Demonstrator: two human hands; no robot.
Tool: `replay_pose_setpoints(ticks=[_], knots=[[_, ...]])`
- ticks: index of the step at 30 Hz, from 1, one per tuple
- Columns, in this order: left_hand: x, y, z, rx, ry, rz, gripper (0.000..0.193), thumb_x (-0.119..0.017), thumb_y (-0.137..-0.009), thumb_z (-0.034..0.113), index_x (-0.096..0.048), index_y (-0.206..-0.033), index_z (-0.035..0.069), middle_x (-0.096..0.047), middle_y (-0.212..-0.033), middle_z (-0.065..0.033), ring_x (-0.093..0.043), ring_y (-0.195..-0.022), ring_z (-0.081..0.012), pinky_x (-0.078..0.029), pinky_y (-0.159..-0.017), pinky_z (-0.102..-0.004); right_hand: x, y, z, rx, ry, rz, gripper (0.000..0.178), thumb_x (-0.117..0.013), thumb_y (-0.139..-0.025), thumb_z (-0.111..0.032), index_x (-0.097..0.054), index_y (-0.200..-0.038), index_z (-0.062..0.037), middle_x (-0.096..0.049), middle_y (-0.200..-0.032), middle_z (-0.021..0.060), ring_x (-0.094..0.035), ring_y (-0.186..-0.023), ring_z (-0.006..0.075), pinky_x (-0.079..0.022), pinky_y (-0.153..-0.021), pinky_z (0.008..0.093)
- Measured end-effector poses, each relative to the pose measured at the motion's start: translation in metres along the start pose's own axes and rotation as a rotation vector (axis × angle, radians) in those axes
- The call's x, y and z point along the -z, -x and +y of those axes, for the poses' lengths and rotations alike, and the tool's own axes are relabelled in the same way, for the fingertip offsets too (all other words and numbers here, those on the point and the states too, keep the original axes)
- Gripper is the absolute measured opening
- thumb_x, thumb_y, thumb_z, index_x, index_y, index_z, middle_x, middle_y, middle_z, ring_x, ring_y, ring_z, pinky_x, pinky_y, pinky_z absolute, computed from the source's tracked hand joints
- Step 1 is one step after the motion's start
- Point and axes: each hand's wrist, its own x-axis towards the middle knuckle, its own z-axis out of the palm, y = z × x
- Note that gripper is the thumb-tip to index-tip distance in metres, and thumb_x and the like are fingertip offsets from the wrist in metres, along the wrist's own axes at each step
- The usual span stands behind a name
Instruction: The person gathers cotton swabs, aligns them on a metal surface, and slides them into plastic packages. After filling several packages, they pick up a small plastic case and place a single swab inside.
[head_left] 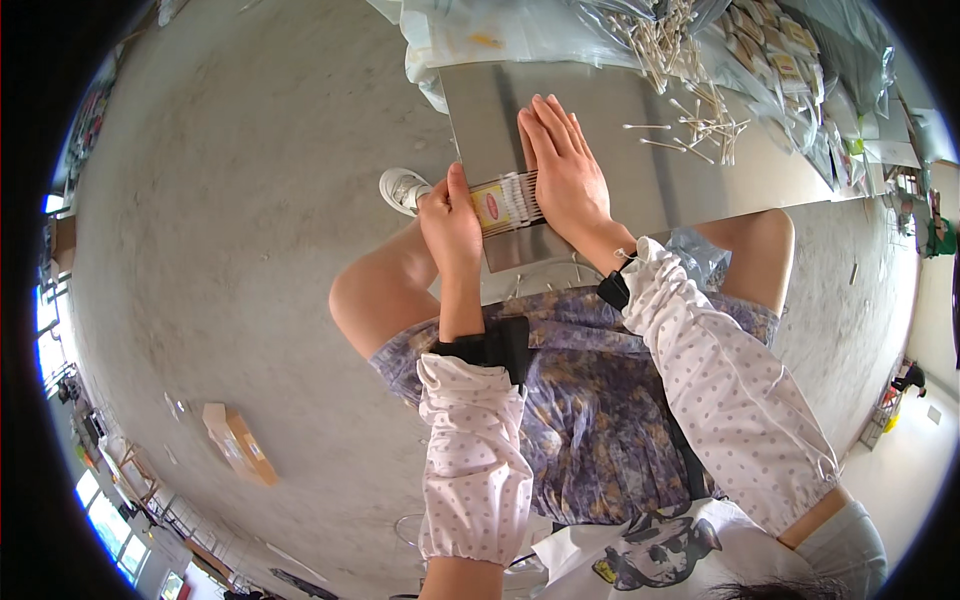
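Note:
My left hand (pixel 453 228) grips one end of a small pack of cotton swabs (pixel 508 203), its thumb lying along the edge. The pack has a yellow label with a red oval, and white swab tips show along it. My right hand (pixel 573 185) is flat, fingers straight and side by side, its palm edge against the pack's other end. Both hands are over the near left part of a metal tabletop (pixel 620 100). Loose cotton swabs (pixel 712 128) lie scattered on the metal, to the right of my right hand.
A heap of loose swabs (pixel 660 45) rests on clear plastic at the table's far side. Several filled packs (pixel 790 70) are piled at the far right in plastic bags. The table's left edge drops to a concrete floor (pixel 260 200), where a cardboard box (pixel 240 445) lies.

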Motion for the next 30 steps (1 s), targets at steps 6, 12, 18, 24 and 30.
replay_pose_setpoints(ticks=[6, 12, 18, 24, 30], knots=[[-0.005, 0.012, 0.013, -0.103, -0.067, 0.145, 0.044, -0.049, -0.102, 0.032, -0.067, -0.086, -0.005, -0.059, -0.064, -0.0209, -0.057, -0.059, -0.0374, -0.044, -0.060, -0.0447, -0.002, -0.002, -0.019, -0.031, -0.181, -0.002, 0.051, -0.046, -0.087, 0.005, -0.046, -0.137, 0.0005, -0.041, -0.150, 0.0134, -0.032, -0.144, 0.0277, -0.028, -0.120, 0.0394], [-0.006, 0.014, 0.024, -0.050, -0.138, 0.086, 0.041, -0.048, -0.102, 0.033, -0.068, -0.091, -0.002, -0.063, -0.071, -0.0221, -0.061, -0.066, -0.0381, -0.045, -0.061, -0.0439, -0.009, -0.004, -0.051, -0.091, -0.647, 0.140, 0.034, -0.046, -0.100, -0.008, -0.051, -0.133, -0.0036, -0.051, -0.140, 0.0189, -0.046, -0.133, 0.0357, -0.043, -0.106, 0.0391], [0.003, 0.008, 0.012, -0.029, -0.105, 0.068, 0.037, -0.049, -0.102, 0.031, -0.063, -0.094, -0.002, -0.064, -0.081, -0.0180, -0.061, -0.076, -0.0319, -0.047, -0.072, -0.0412, 0.002, 0.009, -0.016, -0.384, -1.158, 0.187, 0.034, -0.052, -0.102, -0.012, -0.050, -0.134, -0.0029, -0.058, -0.130, 0.0171, -0.055, -0.126, 0.0223, -0.044, -0.101, 0.0304], [0.000, 0.030, 0.021, -0.502, -0.206, 0.389, 0.021, -0.055, -0.098, 0.014, -0.056, -0.115, 0.001, -0.062, -0.110, -0.0139, -0.058, -0.101, -0.0287, -0.044, -0.092, -0.0390, 0.074, 0.069, 0.080, -0.374, -0.685, 0.258, 0.037, -0.054, -0.093, 0.004, -0.055, -0.129, -0.0055, -0.059, -0.128, 0.0157, -0.055, -0.126, 0.0291, -0.044, -0.104, 0.0349], [-0.049, 0.061, 0.050, -0.804, -0.233, 0.022, 0.028, -0.061, -0.091, 0.005, -0.057, -0.118, 0.002, -0.062, -0.115, -0.0140, -0.058, -0.106, -0.0304, -0.045, -0.091, -0.0411, 0.131, 0.108, 0.163, -0.260, -0.316, 0.106, 0.050, -0.055, -0.083, 0.009, -0.054, -0.131, -0.0071, -0.050, -0.140, 0.0141, -0.039, -0.139, 0.0336, -0.045, -0.106, 0.0405]])
